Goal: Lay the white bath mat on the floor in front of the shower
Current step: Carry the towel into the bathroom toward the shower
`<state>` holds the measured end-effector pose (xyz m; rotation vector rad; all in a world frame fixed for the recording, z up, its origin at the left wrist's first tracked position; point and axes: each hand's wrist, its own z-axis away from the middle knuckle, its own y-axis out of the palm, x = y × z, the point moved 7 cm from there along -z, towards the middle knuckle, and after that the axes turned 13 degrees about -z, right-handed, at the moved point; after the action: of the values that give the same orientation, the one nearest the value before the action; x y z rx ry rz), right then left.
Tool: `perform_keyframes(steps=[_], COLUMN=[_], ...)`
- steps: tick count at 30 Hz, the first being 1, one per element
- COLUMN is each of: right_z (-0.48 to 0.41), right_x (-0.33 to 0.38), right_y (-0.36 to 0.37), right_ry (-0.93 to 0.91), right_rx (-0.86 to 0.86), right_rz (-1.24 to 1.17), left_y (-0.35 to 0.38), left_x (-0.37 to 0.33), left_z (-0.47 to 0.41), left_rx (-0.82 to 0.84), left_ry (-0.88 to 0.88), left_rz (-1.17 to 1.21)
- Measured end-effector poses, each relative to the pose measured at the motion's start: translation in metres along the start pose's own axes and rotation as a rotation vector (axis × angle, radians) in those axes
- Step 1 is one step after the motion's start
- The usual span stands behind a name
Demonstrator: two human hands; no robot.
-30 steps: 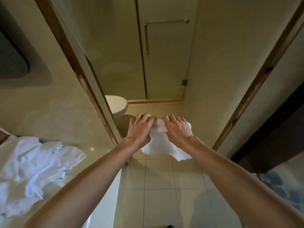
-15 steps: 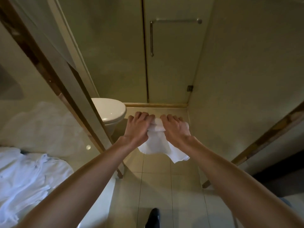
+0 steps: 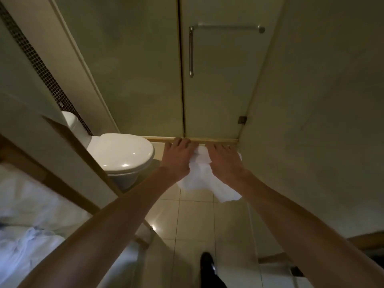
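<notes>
left grip (image 3: 178,161) and right grip (image 3: 225,163) each clamp the top edge of the white bath mat (image 3: 204,179), fingers curled over it. the mat hangs bunched in front of the shower door (image 3: 218,90), near its sill, clear of the floor (image 3: 195,221).

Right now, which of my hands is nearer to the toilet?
Left. The left hand holds the white bath mat just to the right of the toilet. The right hand holds the mat's far side, farther from the toilet, toward the right wall.
</notes>
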<state>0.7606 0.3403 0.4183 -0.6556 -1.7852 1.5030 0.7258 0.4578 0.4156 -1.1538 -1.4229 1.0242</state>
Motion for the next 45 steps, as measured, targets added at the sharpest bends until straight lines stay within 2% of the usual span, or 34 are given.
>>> perform_keyframes(steps=[8, 18, 27, 36, 45], right_z=[-0.106, -0.225, -0.318, -0.406, -0.460], right_x=[-0.053, -0.084, -0.118, -0.160, -0.212], right_y=[-0.003, 0.004, 0.031, 0.029, 0.037], right_ry=[-0.053, -0.112, -0.101, -0.046, 0.005], right_rx=[-0.006, 0.002, 0.030, 0.034, 0.043], right_rz=[-0.017, 0.015, 0.005, -0.013, -0.031], left_y=[0.020, 0.045, 0.086, 0.110, 0.127], left_x=[0.019, 0.061, 0.089, 0.110, 0.101], left_z=[-0.112, -0.216, -0.304, -0.402, -0.479], left_rx=[0.019, 0.046, 0.069, 0.076, 0.085], left_ry=[-0.029, -0.096, -0.067, -0.022, 0.023], left_rz=[-0.012, -0.019, 0.004, 0.028, 0.019])
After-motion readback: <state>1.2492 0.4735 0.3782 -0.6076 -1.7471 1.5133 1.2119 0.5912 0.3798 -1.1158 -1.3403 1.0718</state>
